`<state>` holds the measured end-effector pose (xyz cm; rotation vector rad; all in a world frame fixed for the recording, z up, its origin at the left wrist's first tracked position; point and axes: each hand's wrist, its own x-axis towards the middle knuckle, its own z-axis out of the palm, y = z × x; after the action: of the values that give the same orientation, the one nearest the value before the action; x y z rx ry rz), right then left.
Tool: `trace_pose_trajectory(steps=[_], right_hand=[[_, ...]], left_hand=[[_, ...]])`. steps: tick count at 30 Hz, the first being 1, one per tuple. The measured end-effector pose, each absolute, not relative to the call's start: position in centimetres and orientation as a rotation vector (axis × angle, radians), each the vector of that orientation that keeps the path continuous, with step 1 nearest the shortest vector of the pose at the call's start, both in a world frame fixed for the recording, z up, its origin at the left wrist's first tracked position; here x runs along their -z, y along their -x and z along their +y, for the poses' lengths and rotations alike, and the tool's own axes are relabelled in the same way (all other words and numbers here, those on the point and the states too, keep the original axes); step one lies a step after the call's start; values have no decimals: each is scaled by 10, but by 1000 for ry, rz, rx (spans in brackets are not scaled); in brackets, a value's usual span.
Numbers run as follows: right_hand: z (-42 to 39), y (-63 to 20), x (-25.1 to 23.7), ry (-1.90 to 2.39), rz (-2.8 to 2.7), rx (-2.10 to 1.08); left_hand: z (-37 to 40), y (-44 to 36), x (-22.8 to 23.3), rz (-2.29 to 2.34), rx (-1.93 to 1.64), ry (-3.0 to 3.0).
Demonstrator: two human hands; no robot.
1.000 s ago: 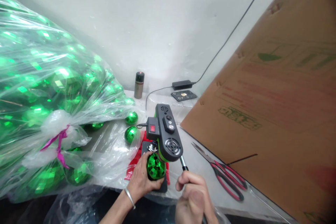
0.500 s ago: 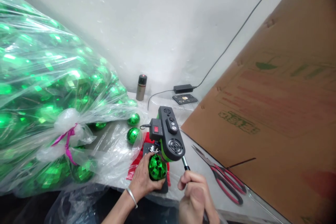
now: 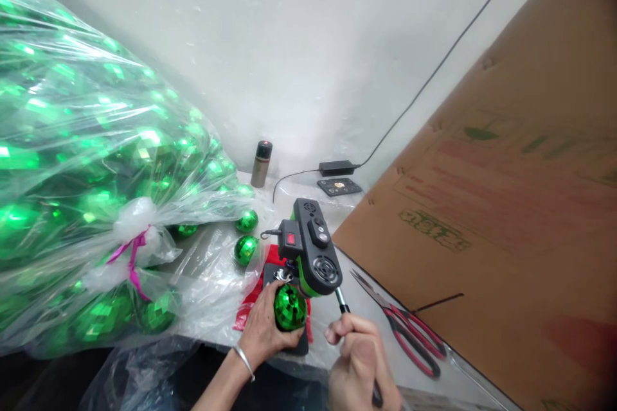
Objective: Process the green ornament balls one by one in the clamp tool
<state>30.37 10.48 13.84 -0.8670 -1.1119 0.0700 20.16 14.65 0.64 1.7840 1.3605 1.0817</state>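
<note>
My left hand (image 3: 264, 324), with a silver bangle at the wrist, is wrapped round a shiny green mirror-faceted ball (image 3: 290, 308). The ball is held beside the lower front end of a small black-and-green machine (image 3: 318, 249) with round vents and a red switch. My right hand (image 3: 362, 359) is closed round the black-gripped lever (image 3: 342, 303) sticking out from the machine's near right side. Under the machine, its dark base (image 3: 301, 345) rests on red cloth or plastic (image 3: 245, 305). The contact between ball and machine is hidden.
A big clear bag (image 3: 96, 135) of green balls, tied with pink ribbon (image 3: 134, 257), fills the left. Loose balls (image 3: 246, 249) lie near it. Red-handled scissors (image 3: 409, 334) and a cardboard box (image 3: 482, 192) are right. A spray can (image 3: 261, 164), phone (image 3: 339, 187) and power adapter (image 3: 336, 168) stand behind.
The view has shifted slightly. Both hands keep nearly the same pose, with the ball and the lever still held.
</note>
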Motion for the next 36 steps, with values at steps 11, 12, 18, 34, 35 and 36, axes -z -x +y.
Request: trace_pose_trajectory(steps=[11, 12, 18, 34, 35, 36], right_hand=[[105, -297, -105, 822, -1072, -61], [106, -297, -102, 822, -1075, -45], [104, -308, -119, 893, -1141, -100], [102, -308, -150, 971, -1111, -152], [102, -308, -148, 967, -1115, -151], [103, -309, -147, 960, -1124, -148]], left_hand=[[146, -203, -6, 1338, -1102, -1747], [146, -203, -5, 1338, -1107, -1746], [149, -201, -8, 1356, -1070, -1724], [108, -126, 0, 1585, -1468, -1989], [133, -125, -18, 1700, -1461, -1847], [159, -126, -34, 1783, -1367, -1739]])
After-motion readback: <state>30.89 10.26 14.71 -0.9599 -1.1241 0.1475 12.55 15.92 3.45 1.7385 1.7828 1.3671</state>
